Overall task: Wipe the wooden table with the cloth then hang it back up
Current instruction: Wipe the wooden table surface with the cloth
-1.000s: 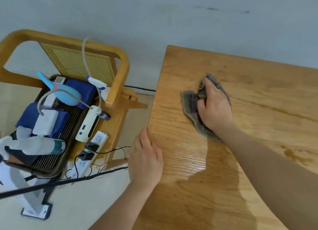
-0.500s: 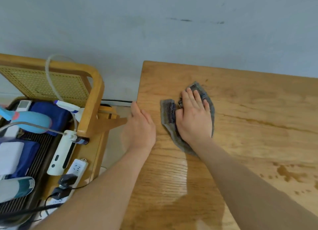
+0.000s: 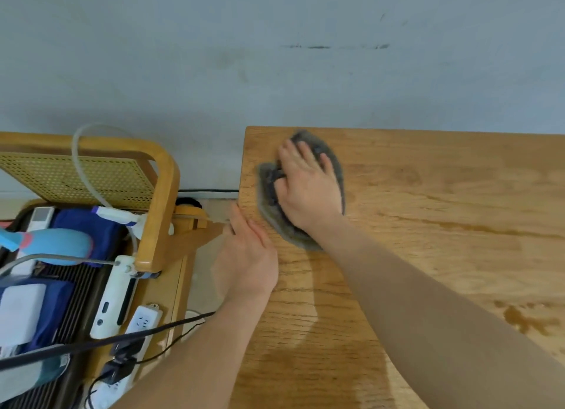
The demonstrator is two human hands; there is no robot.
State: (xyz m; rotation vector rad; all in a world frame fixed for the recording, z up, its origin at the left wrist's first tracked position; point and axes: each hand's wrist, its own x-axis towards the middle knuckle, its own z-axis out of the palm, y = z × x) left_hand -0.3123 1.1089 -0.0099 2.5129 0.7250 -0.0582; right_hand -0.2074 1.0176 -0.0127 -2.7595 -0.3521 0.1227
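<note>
Single head view, looking steeply down and forward, close over the table's (image 3: 428, 225) far left corner by the wall (image 3: 214, 56).

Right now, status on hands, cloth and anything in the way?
Right hand flat on grey cloth, pressing it at the wooden table's far left corner. Left hand open, resting on table's left edge. Tabletop ahead unobstructed; wet patches at right.

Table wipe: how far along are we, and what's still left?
Done: a damp sheen covers the near-left part of the wooden table. In hand: the right hand presses the grey cloth flat at the far-left corner, while the left hand rests on the table's left edge. Left: the wet blotches at the right, then hanging the cloth up; no hook is in view.
</note>
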